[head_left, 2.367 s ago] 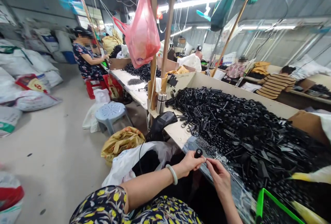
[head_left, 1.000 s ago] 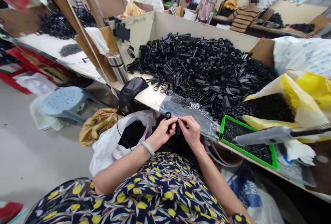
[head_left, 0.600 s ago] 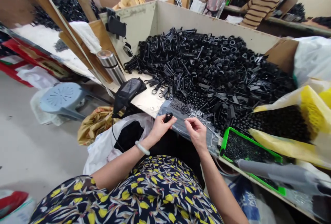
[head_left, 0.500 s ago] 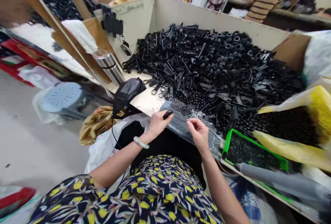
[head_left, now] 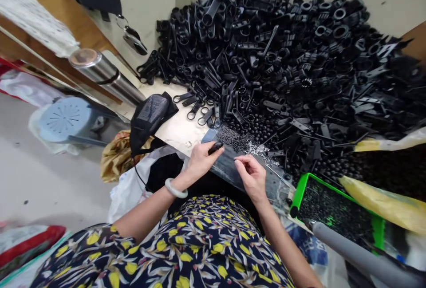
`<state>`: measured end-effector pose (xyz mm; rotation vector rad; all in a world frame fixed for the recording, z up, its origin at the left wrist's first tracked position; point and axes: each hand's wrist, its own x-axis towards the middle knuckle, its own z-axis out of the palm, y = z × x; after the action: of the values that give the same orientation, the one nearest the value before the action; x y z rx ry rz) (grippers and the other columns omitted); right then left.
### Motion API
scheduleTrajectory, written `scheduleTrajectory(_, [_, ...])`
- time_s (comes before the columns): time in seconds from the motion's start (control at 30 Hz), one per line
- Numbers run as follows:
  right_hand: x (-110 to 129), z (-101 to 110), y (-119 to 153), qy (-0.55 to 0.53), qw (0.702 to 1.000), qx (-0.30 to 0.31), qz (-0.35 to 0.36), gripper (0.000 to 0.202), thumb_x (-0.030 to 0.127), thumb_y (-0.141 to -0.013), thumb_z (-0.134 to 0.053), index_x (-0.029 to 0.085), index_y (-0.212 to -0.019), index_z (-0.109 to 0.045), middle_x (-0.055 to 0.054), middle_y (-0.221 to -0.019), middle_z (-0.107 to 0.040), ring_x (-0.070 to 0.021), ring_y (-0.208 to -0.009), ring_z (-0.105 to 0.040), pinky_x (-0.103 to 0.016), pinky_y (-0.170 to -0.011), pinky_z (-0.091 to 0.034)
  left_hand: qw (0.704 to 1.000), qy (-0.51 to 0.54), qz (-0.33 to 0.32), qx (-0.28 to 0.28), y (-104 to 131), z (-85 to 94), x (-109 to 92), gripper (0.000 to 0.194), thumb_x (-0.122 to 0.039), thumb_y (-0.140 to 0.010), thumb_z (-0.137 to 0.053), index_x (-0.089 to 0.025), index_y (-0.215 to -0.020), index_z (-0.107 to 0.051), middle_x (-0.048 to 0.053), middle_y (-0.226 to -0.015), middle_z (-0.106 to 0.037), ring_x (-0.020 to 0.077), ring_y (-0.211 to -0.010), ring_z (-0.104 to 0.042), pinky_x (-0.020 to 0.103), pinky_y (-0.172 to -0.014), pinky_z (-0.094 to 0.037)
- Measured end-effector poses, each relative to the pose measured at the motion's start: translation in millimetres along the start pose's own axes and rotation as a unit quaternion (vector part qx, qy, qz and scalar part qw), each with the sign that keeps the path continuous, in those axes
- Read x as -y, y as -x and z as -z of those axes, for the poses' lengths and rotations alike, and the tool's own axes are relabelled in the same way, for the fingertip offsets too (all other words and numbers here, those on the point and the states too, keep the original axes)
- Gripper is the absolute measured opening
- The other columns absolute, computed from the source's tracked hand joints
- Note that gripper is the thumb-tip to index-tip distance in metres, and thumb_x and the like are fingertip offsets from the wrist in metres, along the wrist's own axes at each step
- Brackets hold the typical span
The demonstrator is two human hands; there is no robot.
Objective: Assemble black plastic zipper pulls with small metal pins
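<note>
My left hand (head_left: 201, 163), with a pale bangle on its wrist, is closed around a small black plastic part (head_left: 216, 147), most of which the fingers hide. To its right, my right hand (head_left: 252, 176) pinches something tiny and dark at the fingertips, too small to name. Both hands hover over the front edge of a grey work surface (head_left: 229, 167), apart from each other. Just beyond lie small dark grains (head_left: 228, 136), loose silver pins (head_left: 257, 148) and black balls (head_left: 264, 128). Behind them rises a large heap of black plastic parts (head_left: 266, 64), many with ring ends.
A steel flask (head_left: 106, 75) and a black mesh pouch (head_left: 153, 112) stand on the left. Keys (head_left: 134, 41) hang above. On the right are a green tray (head_left: 339, 208) of small dark pieces, a yellow bag (head_left: 382, 203) and a grey tube (head_left: 359, 248). A blue stool (head_left: 65, 119) stands lower left.
The view has tilted down and come closer to the heap. My right hand has moved slightly toward my left hand, which still grips the black plastic part.
</note>
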<state>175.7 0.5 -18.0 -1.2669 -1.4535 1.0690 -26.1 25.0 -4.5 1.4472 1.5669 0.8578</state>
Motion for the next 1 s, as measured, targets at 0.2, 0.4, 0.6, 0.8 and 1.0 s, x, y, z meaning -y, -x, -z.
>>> scheduleTrajectory(0.2, [26.5, -5.5, -19.6, 0.026, 0.998, -0.004, 0.062, 0.009, 0.026, -0.098, -0.067, 0.024, -0.097, -0.075, -0.004, -0.094, -0.07, -0.0173, -0.085, -0.064, -0.03, -0.071, -0.053, 0.941, 0.287, 0.173, 0.057, 17.1, 1.7, -20.8, 0.037, -0.048, -0.082, -0.078, -0.014, -0.095, -0.071, -0.004, -0.063, -0.055, 0.008, -0.053, -0.042, 0.02, -0.048, -0.028])
scheduleTrajectory(0.4, [25.8, -5.7, -21.3, 0.053, 0.995, 0.038, 0.069, 0.009, 0.025, -0.099, -0.066, 0.024, -0.098, -0.075, -0.004, -0.094, -0.071, -0.0174, -0.084, -0.066, -0.031, -0.071, -0.054, 0.925, 0.326, 0.184, 0.072, 22.8, -1.9, -23.3, 0.038, -0.048, -0.081, -0.08, -0.014, -0.091, -0.068, -0.005, -0.063, -0.051, 0.0061, -0.053, -0.038, 0.019, -0.046, -0.025])
scheduleTrajectory(0.6, [25.3, -0.4, -20.3, 0.068, 0.993, 0.055, 0.077, 0.009, 0.024, -0.099, -0.065, 0.024, -0.097, -0.075, -0.004, -0.092, -0.071, -0.017, -0.081, -0.065, -0.032, -0.07, -0.054, 0.93, 0.31, 0.181, 0.074, 23.8, -2.0, -26.9, 0.039, -0.05, -0.08, -0.08, -0.014, -0.088, -0.067, -0.005, -0.063, -0.05, 0.0066, -0.055, -0.04, 0.019, -0.047, -0.026])
scheduleTrajectory(0.8, [23.8, 2.4, -21.2, 0.077, 0.99, 0.076, 0.091, 0.01, 0.022, -0.099, -0.065, 0.024, -0.099, -0.075, -0.004, -0.092, -0.072, -0.017, -0.081, -0.066, -0.032, -0.07, -0.054, 0.93, 0.306, 0.186, 0.078, 24.6, -3.6, -26.1, 0.04, -0.051, -0.08, -0.08, -0.014, -0.088, -0.066, -0.006, -0.061, -0.05, 0.0064, -0.053, -0.04, 0.02, -0.047, -0.026])
scheduleTrajectory(1.0, [25.0, 8.0, -20.2, 0.094, 0.982, 0.104, 0.123, 0.012, 0.02, -0.099, -0.066, 0.024, -0.103, -0.076, -0.004, -0.092, -0.072, -0.0164, -0.081, -0.066, -0.032, -0.071, -0.054, 0.917, 0.326, 0.205, 0.107, 26.3, -3.2, -25.1, 0.042, -0.052, -0.077, -0.082, -0.014, -0.088, -0.068, -0.006, -0.057, -0.052, 0.0057, -0.049, -0.039, 0.021, -0.045, -0.023])
